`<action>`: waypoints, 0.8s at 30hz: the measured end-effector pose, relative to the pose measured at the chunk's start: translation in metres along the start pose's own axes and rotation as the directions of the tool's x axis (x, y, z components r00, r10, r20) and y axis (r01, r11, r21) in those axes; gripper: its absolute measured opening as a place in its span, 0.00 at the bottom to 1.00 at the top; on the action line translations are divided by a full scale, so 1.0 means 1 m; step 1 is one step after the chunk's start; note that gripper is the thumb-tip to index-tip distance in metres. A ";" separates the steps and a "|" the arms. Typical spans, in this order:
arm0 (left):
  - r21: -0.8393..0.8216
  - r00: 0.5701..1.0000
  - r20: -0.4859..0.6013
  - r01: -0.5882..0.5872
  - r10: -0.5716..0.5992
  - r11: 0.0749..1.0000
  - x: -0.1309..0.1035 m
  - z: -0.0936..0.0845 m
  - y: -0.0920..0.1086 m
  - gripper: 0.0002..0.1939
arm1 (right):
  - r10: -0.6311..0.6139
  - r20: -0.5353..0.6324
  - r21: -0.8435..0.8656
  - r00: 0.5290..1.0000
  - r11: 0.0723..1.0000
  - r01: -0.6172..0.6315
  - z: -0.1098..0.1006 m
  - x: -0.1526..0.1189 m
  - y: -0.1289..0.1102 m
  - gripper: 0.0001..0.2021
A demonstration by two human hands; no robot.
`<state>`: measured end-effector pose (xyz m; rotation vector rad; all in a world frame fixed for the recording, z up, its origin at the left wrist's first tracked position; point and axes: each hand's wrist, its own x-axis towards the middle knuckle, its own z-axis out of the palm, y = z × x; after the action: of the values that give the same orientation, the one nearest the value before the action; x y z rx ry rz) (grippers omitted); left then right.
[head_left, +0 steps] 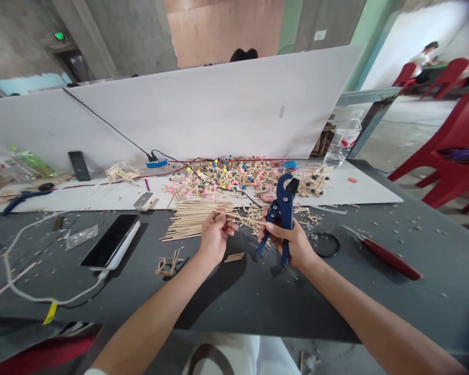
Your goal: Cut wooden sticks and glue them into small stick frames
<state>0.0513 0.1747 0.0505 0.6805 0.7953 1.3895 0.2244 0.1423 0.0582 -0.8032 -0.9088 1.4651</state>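
My right hand (287, 242) is wrapped around a blue pipe cutter (286, 205), its dark blade end pointing up. A thin wooden stick (244, 219) runs between my two hands. One end of it is pinched in the fingers of my left hand (218, 229); the other end reaches the fingers of my right hand. Behind my left hand lies a row of long wooden sticks (187, 221). Several short cut sticks (234, 257) rest on the dark table between my forearms. Small stick pieces (254, 213) are scattered behind the hands.
Colored-tip sticks (234, 177) are heaped on a white board (367, 190). A red-handled knife (393, 259) and black ring (326, 245) lie right. To the left are a phone (111, 239), white cable (35, 298) and small stick frame (168, 264). A white panel (219, 109) stands behind.
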 end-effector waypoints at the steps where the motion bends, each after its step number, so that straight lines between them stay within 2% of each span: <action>1: -0.001 1.000 0.002 0.010 -0.010 1.000 0.001 0.000 0.001 0.14 | 0.001 -0.001 -0.027 1.000 1.000 -0.001 0.000 0.000 -0.001 0.21; 5: -0.001 0.999 0.012 0.045 -0.045 0.999 0.006 -0.004 0.006 0.13 | -0.013 0.014 -0.106 1.000 0.994 0.014 0.000 -0.001 -0.002 0.20; 8: 0.037 0.999 0.052 0.000 -0.002 0.999 0.009 -0.007 0.009 0.13 | -0.005 0.044 -0.120 0.999 0.993 0.011 0.000 -0.002 -0.001 0.18; 11: 0.148 0.987 0.158 -0.061 0.037 0.987 0.005 -0.007 0.012 0.14 | 0.021 0.065 -0.151 0.998 0.988 -0.011 -0.002 -0.002 0.001 0.17; 16: 0.395 0.935 0.353 -0.134 -0.015 0.909 -0.011 0.002 0.013 0.14 | 0.081 0.085 -0.281 0.993 0.958 -0.054 -0.001 -0.003 0.002 0.18; 20: 0.483 0.916 0.401 -0.194 -0.018 0.854 -0.015 0.003 0.011 0.15 | 0.066 0.088 -0.337 0.994 0.941 -0.033 0.001 -0.002 0.001 0.16; 24: 0.485 0.908 0.419 -0.220 -0.004 0.847 -0.014 0.001 0.010 0.14 | 0.035 0.077 -0.449 0.996 0.894 0.004 0.001 -0.001 0.003 0.13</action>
<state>0.0467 0.1620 0.0602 1.4172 0.8074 1.0687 0.2225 0.1412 0.0556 -1.0939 -1.3361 1.3236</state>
